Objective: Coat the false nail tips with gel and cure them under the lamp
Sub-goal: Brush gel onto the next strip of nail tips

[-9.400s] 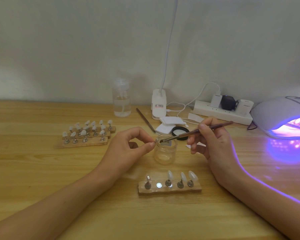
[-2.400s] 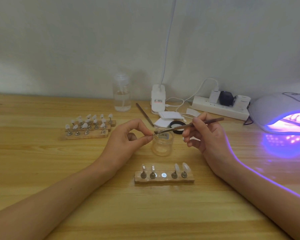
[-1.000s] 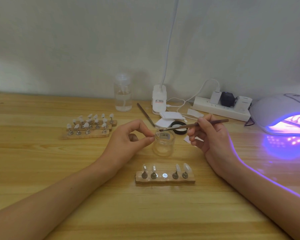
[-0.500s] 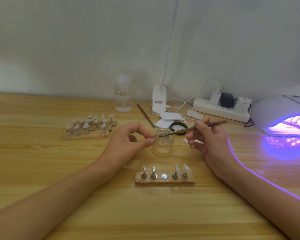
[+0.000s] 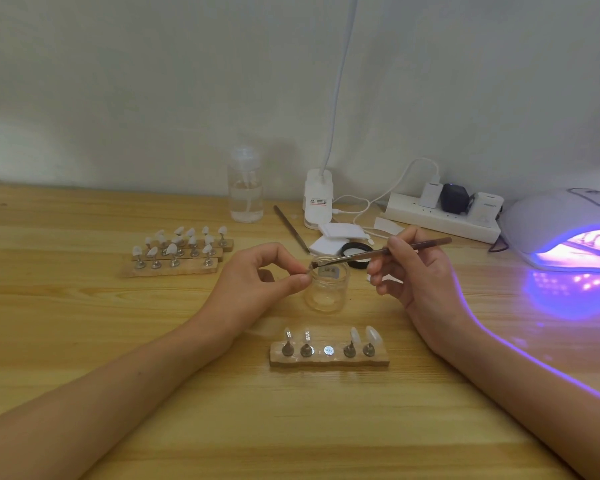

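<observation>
Left hand point(image 5: 257, 285): thumb and index fingers point(image 5: 300, 278) closed in a tight pinch, the rest loosely curled. What they pinch is almost fully hidden. My read is one nail tip on its stud, since the middle slot point(image 5: 328, 350) of the near holder strip point(image 5: 329, 360) shows bare metal, with seated tips point(image 5: 354, 336) two on each side. The pinch sits at the near-left rim of the gel jar point(image 5: 326, 289), probably so drips fall back in and the brush travel stays short. Right hand point(image 5: 416, 275): fingers curled round the brush point(image 5: 357, 255) in a pen grip partway along the handle, shaft lying low across the jar mouth, bristle end right at the left fingertips. Looks like coating in progress; can't tell whether bristles touch the tip. Both forearms rest on the tabletop point(image 5: 84, 323), which would steady fine work. The strip sits just in front of the jar, near both hands, for reseating. Far holder strips point(image 5: 177, 258) with more tips are well left. The lamp point(image 5: 565, 230) is lit at far right, well apart from the fingers; curing not yet done for this tip, I judge. Black lid point(image 5: 355, 252), white pads point(image 5: 336, 233), a spare tool point(image 5: 291, 228), clear bottle point(image 5: 245, 192) and power strip point(image 5: 440, 218) lie behind.
</observation>
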The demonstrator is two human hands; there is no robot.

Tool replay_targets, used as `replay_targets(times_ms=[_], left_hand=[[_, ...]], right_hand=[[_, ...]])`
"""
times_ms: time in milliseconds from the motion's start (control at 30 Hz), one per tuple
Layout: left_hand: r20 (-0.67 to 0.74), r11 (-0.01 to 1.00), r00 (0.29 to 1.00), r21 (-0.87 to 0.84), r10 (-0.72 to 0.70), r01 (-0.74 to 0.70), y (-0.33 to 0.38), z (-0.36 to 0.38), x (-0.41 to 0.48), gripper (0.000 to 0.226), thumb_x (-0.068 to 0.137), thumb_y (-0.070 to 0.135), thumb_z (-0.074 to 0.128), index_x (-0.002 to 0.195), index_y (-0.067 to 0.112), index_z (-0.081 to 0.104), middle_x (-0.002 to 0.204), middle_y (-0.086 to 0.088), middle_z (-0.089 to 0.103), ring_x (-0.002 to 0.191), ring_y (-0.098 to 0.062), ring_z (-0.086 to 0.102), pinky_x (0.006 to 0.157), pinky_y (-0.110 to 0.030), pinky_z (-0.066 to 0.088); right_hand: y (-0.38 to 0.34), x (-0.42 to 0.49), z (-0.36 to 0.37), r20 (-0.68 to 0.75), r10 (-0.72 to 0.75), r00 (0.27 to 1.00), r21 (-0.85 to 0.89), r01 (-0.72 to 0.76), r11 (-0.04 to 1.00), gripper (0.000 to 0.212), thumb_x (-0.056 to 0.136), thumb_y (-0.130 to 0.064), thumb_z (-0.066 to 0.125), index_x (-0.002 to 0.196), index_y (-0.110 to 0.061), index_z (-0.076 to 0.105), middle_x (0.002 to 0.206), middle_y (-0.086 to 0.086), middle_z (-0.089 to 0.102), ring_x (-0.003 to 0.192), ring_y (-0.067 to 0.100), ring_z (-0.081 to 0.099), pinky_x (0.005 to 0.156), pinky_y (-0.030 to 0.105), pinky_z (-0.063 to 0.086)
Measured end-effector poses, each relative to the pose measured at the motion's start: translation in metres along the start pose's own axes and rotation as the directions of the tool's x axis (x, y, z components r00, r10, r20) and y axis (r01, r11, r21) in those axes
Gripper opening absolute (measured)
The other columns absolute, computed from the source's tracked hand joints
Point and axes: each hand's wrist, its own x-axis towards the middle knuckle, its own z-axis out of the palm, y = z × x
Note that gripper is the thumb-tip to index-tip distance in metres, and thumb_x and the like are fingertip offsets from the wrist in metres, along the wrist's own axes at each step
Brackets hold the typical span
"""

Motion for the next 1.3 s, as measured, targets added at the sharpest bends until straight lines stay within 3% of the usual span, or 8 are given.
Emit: replay_targets(times_ms=[133, 300, 467, 667, 767, 1000, 1300], left_hand=[[0.000, 1.000, 1.000, -0.002, -0.002, 0.002, 0.0013, 0.0003, -0.0003, 0.013, 0.074, 0.026, 0.083, 0.072, 0.029, 0.070, 0.086, -0.001, 0.072, 0.059, -0.011, 0.042, 0.056, -0.016, 0.041], [-0.004, 1.000, 1.000, 0.000, -0.006, 0.006, 0.0016, 0.0007, -0.0001, 0.013, 0.075, 0.025, 0.083, 0.073, 0.026, 0.070, 0.086, 0.002, 0.072, 0.059, -0.011, 0.042, 0.056, -0.014, 0.041], [0.000, 1.000, 1.000, -0.005, 0.002, -0.002, 0.0011, 0.0004, -0.0006, 0.013, 0.075, 0.024, 0.083, 0.073, 0.027, 0.070, 0.083, 0.014, 0.072, 0.056, -0.006, 0.041, 0.055, -0.010, 0.041], [0.002, 1.000, 1.000, -0.015, 0.015, -0.015, 0.0006, 0.0003, -0.0002, 0.013, 0.076, 0.022, 0.082, 0.073, 0.024, 0.070, 0.082, 0.012, 0.073, 0.055, -0.006, 0.041, 0.053, -0.012, 0.040], [-0.002, 1.000, 1.000, -0.019, 0.021, -0.021, 0.0002, 0.0006, 0.0000, 0.013, 0.076, 0.022, 0.082, 0.073, 0.023, 0.070, 0.080, 0.009, 0.072, 0.053, -0.006, 0.039, 0.052, -0.013, 0.039], [-0.002, 0.999, 1.000, -0.015, 0.031, -0.031, 0.0001, 0.0006, 0.0002, 0.013, 0.077, 0.020, 0.082, 0.073, 0.024, 0.070, 0.084, 0.012, 0.073, 0.055, -0.008, 0.041, 0.055, -0.011, 0.041], [0.003, 0.999, 0.999, -0.016, 0.048, -0.048, -0.0011, 0.0005, 0.0005, 0.012, 0.078, 0.021, 0.081, 0.073, 0.024, 0.070, 0.084, 0.009, 0.072, 0.058, -0.012, 0.043, 0.057, -0.014, 0.042]], right_hand=[[0.0018, 0.0009, -0.0016, -0.069, 0.010, 0.998, -0.022, -0.012, 1.000, 0.018, 0.099, -0.020, 0.053, 0.081, -0.014, 0.051, 0.067, 0.008, 0.067, 0.058, 0.016, 0.062, 0.051, 0.023, 0.050], [-0.0018, -0.0002, -0.0001, 0.002, -0.006, 1.000, 0.011, 0.006, 1.000, 0.019, 0.088, -0.032, 0.059, 0.084, -0.014, 0.052, 0.070, 0.008, 0.068, 0.061, 0.018, 0.063, 0.052, 0.024, 0.050], [0.0019, -0.0005, -0.0011, -0.034, -0.010, 0.999, -0.061, 0.008, 0.998, 0.017, 0.097, -0.022, 0.055, 0.085, -0.012, 0.050, 0.068, 0.010, 0.067, 0.059, 0.019, 0.063, 0.052, 0.025, 0.051], [-0.0006, -0.0010, -0.0012, -0.068, -0.055, 0.996, -0.025, 0.053, 0.998, 0.019, 0.098, -0.021, 0.053, 0.080, -0.016, 0.052, 0.067, 0.008, 0.067, 0.058, 0.017, 0.061, 0.052, 0.024, 0.051], [-0.0024, -0.0015, 0.0007, -0.016, -0.046, 0.999, 0.011, 0.046, 0.999, 0.017, 0.091, -0.028, 0.056, 0.081, -0.016, 0.052, 0.067, 0.007, 0.066, 0.059, 0.017, 0.061, 0.052, 0.024, 0.050], [0.0008, -0.0018, -0.0004, -0.031, -0.045, 0.998, -0.061, 0.043, 0.997, 0.017, 0.096, -0.023, 0.055, 0.084, -0.012, 0.051, 0.067, 0.009, 0.066, 0.059, 0.019, 0.062, 0.053, 0.025, 0.051], [-0.0028, -0.0020, 0.0010, 0.003, -0.080, 0.997, -0.005, 0.081, 0.997, 0.015, 0.091, -0.030, 0.057, 0.077, -0.024, 0.057, 0.069, 0.007, 0.067, 0.060, 0.018, 0.063, 0.053, 0.024, 0.051]])
